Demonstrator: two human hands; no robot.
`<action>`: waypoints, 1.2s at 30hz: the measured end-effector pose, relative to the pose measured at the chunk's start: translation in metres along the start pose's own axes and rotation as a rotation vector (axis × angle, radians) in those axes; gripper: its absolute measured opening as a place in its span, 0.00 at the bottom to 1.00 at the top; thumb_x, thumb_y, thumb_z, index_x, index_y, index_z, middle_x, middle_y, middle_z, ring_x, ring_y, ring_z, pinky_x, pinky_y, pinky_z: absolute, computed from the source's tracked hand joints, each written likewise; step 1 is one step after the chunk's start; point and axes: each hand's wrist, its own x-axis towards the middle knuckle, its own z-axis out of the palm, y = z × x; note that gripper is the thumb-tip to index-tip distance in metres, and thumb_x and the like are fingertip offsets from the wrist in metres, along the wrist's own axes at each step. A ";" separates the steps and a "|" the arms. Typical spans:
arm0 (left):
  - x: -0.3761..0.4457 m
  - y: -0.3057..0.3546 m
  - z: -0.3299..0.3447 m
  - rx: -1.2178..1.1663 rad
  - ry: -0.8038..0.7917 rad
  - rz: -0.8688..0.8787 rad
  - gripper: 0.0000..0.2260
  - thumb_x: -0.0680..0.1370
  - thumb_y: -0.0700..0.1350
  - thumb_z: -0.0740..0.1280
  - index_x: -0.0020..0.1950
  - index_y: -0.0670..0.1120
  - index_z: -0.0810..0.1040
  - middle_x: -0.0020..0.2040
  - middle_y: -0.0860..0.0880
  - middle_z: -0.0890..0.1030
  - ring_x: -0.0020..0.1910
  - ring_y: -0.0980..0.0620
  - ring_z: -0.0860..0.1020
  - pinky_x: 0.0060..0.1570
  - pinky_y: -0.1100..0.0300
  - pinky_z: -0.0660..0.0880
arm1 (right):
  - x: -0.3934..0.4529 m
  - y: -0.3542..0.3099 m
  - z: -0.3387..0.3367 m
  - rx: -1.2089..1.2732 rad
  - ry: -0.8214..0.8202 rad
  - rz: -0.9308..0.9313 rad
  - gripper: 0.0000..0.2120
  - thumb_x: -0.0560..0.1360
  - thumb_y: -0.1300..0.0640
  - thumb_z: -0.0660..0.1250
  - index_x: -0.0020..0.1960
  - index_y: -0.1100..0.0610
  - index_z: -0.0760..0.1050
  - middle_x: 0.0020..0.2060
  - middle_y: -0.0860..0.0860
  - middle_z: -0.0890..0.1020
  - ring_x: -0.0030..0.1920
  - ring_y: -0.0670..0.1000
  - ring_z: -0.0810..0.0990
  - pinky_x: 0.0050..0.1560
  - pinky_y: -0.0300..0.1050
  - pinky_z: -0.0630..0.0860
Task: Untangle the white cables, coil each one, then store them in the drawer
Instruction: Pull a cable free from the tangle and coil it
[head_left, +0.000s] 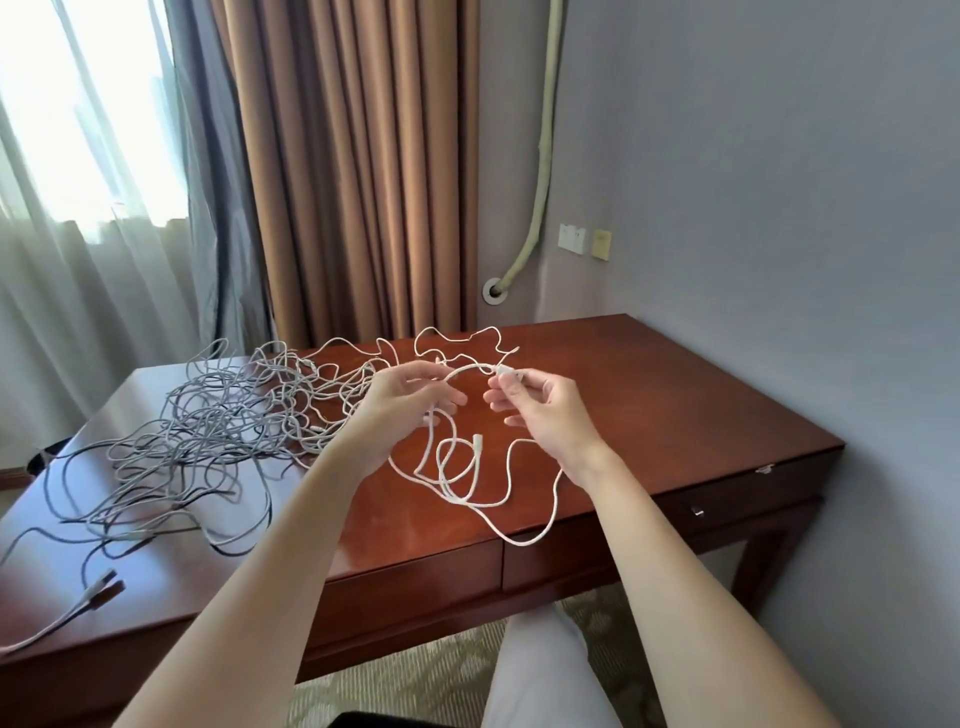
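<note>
Cables cover much of the reddish wooden desk (649, 395) in the head view, the only view given. A big tangle of white cables (218, 431) sprawls over the left half of the surface, reaching from the back edge toward the front left corner, where a loose plug end (101, 590) lies near the front edge. One white cable (467, 483) is drawn out to the right of the heap: its loops lie near the middle of the front edge and one bend hangs just over that edge, while more of it runs in small curls toward the back edge. Both hands are raised above the middle of the desk, close together but apart. The left hand (402, 402) has its fingers curled round a stretch of this cable, which arches across to the right hand (540, 402). The right hand pinches the cable's connector (508, 373) between thumb and fingertips. Below the front edge, the drawer (410, 587) fronts sit closed, side by side. A brown curtain (353, 171) hangs behind the desk, and a grey wall (779, 182) stands to the right.
</note>
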 end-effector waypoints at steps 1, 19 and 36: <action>0.002 0.002 0.000 0.073 -0.015 0.012 0.06 0.79 0.38 0.69 0.55 0.43 0.81 0.45 0.47 0.87 0.45 0.53 0.83 0.47 0.59 0.76 | 0.003 -0.001 0.000 0.032 0.018 -0.007 0.11 0.83 0.53 0.65 0.55 0.59 0.82 0.46 0.53 0.88 0.47 0.47 0.86 0.49 0.41 0.81; 0.002 -0.011 -0.046 0.509 0.128 0.275 0.09 0.80 0.42 0.69 0.39 0.47 0.82 0.31 0.50 0.84 0.32 0.49 0.83 0.39 0.48 0.82 | -0.025 -0.014 0.031 -0.029 -0.106 0.042 0.15 0.86 0.55 0.57 0.48 0.58 0.78 0.27 0.45 0.65 0.27 0.43 0.64 0.33 0.37 0.67; -0.019 0.000 -0.022 -0.099 -0.021 0.198 0.10 0.85 0.42 0.59 0.46 0.42 0.74 0.32 0.47 0.76 0.30 0.50 0.74 0.31 0.61 0.71 | -0.014 -0.021 0.055 0.021 0.267 -0.134 0.13 0.85 0.53 0.62 0.50 0.59 0.82 0.31 0.47 0.78 0.28 0.43 0.72 0.29 0.36 0.69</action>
